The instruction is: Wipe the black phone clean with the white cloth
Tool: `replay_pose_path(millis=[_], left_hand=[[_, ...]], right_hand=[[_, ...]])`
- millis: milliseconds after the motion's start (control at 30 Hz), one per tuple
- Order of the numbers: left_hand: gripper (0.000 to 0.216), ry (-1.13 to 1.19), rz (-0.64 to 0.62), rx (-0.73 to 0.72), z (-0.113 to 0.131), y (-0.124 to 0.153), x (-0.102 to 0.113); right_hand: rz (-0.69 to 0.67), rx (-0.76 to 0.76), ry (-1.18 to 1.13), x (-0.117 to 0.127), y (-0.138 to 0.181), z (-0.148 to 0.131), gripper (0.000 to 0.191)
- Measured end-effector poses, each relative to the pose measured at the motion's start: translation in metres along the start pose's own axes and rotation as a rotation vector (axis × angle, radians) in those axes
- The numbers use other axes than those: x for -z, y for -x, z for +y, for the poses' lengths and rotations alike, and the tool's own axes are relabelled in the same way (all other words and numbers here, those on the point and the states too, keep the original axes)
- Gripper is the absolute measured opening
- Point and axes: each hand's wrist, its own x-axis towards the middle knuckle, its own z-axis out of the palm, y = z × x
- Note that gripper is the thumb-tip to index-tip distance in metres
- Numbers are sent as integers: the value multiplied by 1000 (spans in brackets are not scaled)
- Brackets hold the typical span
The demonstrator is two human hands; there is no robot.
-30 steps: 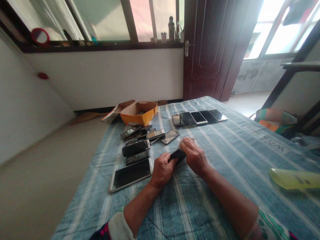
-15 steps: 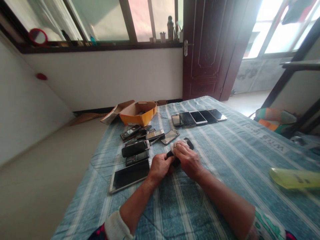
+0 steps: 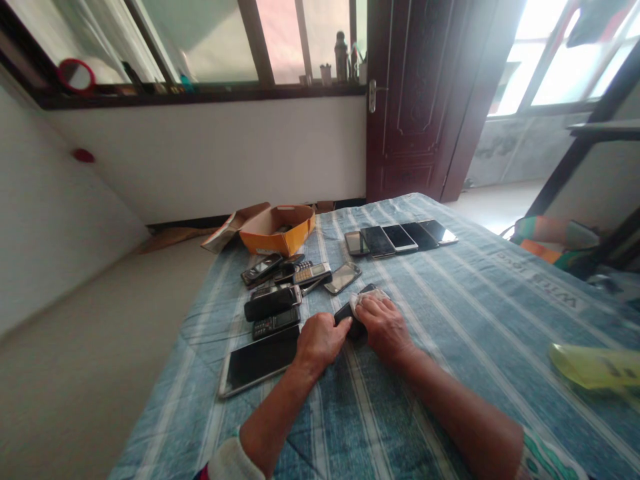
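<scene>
Black phone (image 3: 344, 311) tight in left hand (image 3: 321, 342), white wad (image 3: 355, 301) in right hand (image 3: 386, 329), cloth lettering (image 3: 557, 287) blurry.

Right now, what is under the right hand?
Under the right hand is a white cloth or tissue, against a dark phone that the left hand grips. Parts of the phone show; the stretch beneath the cloth and hand is covered, so I can't see it.

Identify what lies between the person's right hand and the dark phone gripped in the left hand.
In the head view, a crumpled white wipe lies between the right hand and the dark phone.
</scene>
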Motion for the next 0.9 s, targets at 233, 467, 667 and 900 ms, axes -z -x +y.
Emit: replay_pose_path(millis=[233,467,667,900], left_hand=[[41,-354,5,-103,1,5,4],[31,-388,133,-156,1,23,-4],[58,-163,226,-483,-22,28,-21],[62,-68,221,-435,-30,20,-31]], right_hand=[[-52,-20,-25,-1,2,-3,19],[-79,-28,-134,2,1,-8,21],[-80,65,-239,2,1,-13,22],[-85,57,-195,3,0,-10,24]])
